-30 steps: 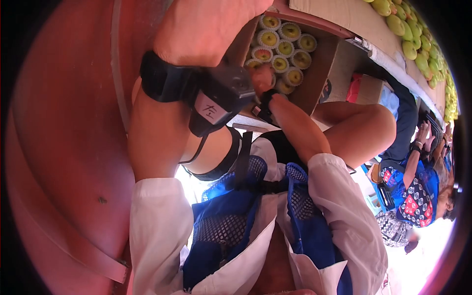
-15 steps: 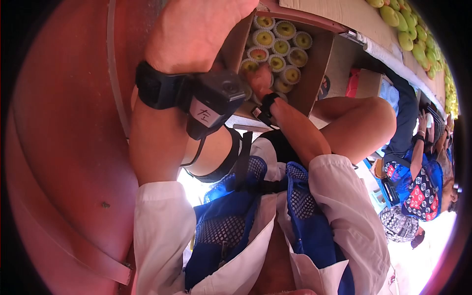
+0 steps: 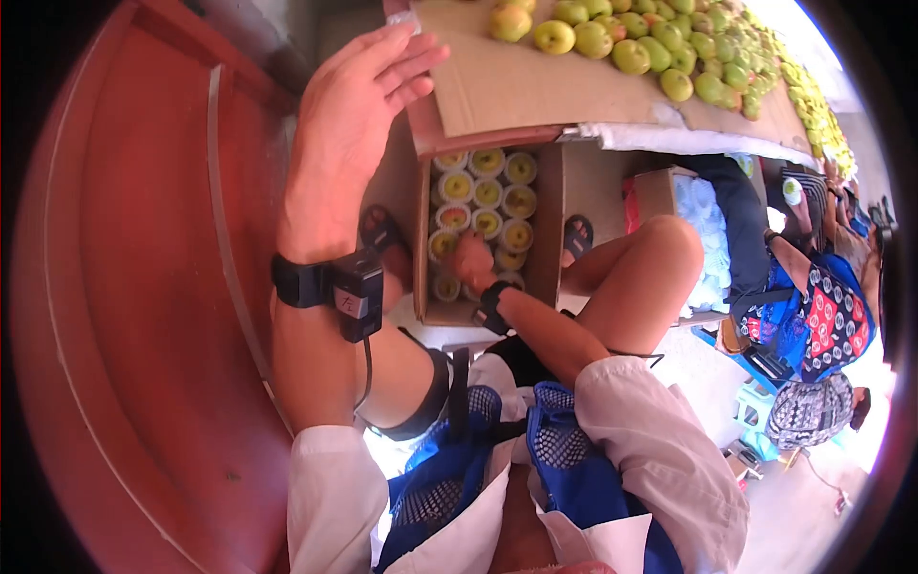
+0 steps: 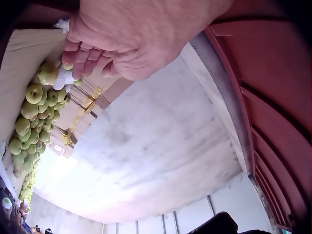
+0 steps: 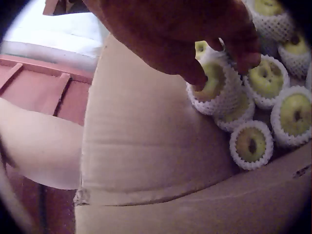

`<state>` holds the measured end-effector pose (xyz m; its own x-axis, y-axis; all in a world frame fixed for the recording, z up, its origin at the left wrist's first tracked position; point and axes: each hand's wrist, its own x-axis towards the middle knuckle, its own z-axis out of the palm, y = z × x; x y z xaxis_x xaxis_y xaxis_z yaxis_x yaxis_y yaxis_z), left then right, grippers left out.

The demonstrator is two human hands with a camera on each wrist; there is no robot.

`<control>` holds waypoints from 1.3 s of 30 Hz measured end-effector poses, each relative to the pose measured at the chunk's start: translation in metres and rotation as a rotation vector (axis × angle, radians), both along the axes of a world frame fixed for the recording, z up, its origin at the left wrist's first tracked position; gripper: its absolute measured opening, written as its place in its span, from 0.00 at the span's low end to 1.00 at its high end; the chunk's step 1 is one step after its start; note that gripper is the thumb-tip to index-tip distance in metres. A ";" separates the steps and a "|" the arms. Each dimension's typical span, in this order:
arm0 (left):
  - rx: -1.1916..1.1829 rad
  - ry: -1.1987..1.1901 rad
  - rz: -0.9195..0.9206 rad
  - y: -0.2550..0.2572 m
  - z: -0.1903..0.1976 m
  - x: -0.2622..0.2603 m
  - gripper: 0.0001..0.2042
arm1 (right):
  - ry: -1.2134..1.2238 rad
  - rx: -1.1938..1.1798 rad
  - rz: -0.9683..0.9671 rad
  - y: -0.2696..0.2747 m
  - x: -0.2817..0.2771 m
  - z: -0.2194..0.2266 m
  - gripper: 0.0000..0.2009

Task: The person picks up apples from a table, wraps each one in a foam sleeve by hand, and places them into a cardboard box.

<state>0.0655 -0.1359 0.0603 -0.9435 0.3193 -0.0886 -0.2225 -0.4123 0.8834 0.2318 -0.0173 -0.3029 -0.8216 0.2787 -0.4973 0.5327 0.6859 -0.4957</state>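
In the head view my left hand [image 3: 359,115] is raised beside the cardboard-covered ledge, its fingers extended and slightly bent, nothing seen in its grip. Past its fingertips in the left wrist view lies white material [image 4: 63,78] beside loose green apples [image 4: 48,73]. My right hand [image 3: 472,260] reaches down into an open cardboard box [image 3: 548,206] of apples in white foam nets [image 3: 488,194]. Up close in the right wrist view, thumb and fingers of that hand [image 5: 195,36] pinch a netted apple [image 5: 214,92], which stands higher than its neighbours; part of it is hidden.
Many green apples [image 3: 631,55] are piled on the cardboard ledge [image 3: 507,91] behind the box. A red metal panel [image 3: 153,249] rises at the left. Pale blue material [image 3: 703,230] fills another box to the right. People sit at the far right, near a light blue stool [image 3: 754,407].
The head view has shifted, bringing the whole left hand, more of the ledge and the full box into sight. My right hand is still inside the box among the netted apples.
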 end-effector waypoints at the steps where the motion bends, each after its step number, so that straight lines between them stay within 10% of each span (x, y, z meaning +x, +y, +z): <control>1: 0.000 -0.007 0.013 0.000 0.002 0.001 0.19 | -0.028 0.017 -0.003 0.000 0.001 0.014 0.34; 4: 0.014 -0.016 0.026 0.001 0.002 -0.003 0.19 | 0.047 0.071 0.100 0.006 0.008 -0.034 0.32; 19: 0.082 -0.079 0.087 0.023 -0.008 -0.023 0.15 | 0.347 -0.280 0.025 0.096 -0.008 0.198 0.17; 23: 0.087 -0.094 0.020 0.019 -0.032 -0.051 0.14 | 0.606 -0.711 -0.161 0.154 0.024 0.304 0.15; 28: 0.092 -0.154 0.008 0.028 -0.013 -0.052 0.16 | 0.836 -0.428 -0.357 0.260 0.116 0.427 0.15; 39: 0.056 -0.128 -0.099 0.064 -0.007 -0.048 0.16 | 0.459 -0.231 -1.060 0.476 0.271 0.206 0.20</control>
